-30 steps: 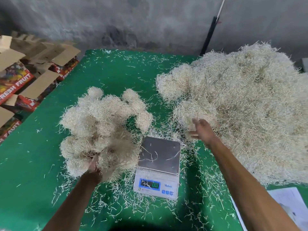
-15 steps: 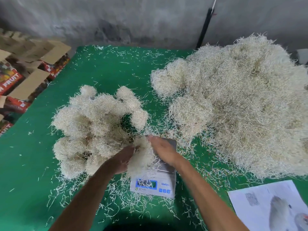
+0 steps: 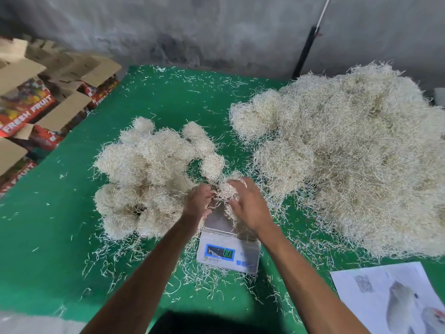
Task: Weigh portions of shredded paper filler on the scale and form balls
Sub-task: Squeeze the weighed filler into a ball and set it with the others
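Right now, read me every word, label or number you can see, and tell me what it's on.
"FRESH FRUIT": red box.
"FRUIT", partly cut off: lower box.
Scale display digits and brand: too blurred.
Sheet: QR code, no readable text.

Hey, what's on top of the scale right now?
Both hands, left hand and right hand, hold a clump of shredded paper over the scale. They cover much of the steel platform; whether the clump rests on it cannot be seen.

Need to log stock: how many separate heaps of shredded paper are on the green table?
2. A cluster of formed cream paper balls lies left of the white digital scale; the big loose heap lies right. Scattered strands aside.
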`<state>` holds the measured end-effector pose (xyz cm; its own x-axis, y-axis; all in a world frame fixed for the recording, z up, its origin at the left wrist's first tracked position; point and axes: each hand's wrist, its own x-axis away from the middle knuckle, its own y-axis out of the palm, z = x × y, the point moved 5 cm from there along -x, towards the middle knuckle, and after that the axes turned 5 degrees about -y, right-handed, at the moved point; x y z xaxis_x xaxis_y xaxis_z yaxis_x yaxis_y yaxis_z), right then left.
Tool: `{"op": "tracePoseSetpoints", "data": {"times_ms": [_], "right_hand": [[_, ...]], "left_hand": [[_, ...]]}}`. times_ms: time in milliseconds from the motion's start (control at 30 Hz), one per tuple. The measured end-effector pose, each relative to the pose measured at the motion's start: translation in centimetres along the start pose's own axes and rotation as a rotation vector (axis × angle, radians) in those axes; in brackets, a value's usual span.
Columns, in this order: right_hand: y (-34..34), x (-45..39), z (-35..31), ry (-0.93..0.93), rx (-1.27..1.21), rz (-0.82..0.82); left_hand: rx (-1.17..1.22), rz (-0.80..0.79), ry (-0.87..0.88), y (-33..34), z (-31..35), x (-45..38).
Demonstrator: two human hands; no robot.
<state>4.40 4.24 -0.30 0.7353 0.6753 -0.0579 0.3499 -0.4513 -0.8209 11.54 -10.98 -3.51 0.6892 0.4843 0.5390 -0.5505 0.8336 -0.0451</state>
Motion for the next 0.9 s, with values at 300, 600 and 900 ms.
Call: {"op": "tracePoseSetpoints", "data": {"times_ms": [300,600,900], "right_hand": [[2.3,0.4,2.6,-0.202,0.206,-0.283],[-0.3,1.8,3.8,0.009,-0.018,-0.029],[0.6,3.4,5.0,0.074,-0.039,-0.028]], "left_hand": [[0.019,0.115,-0.119,-4.0,-4.7,0.0],[0.029,0.166,-0.101,-4.9,-5.7,-0.1],[-0.007,0.146,-0.049,-4.5,-5.6,0.4]]}}
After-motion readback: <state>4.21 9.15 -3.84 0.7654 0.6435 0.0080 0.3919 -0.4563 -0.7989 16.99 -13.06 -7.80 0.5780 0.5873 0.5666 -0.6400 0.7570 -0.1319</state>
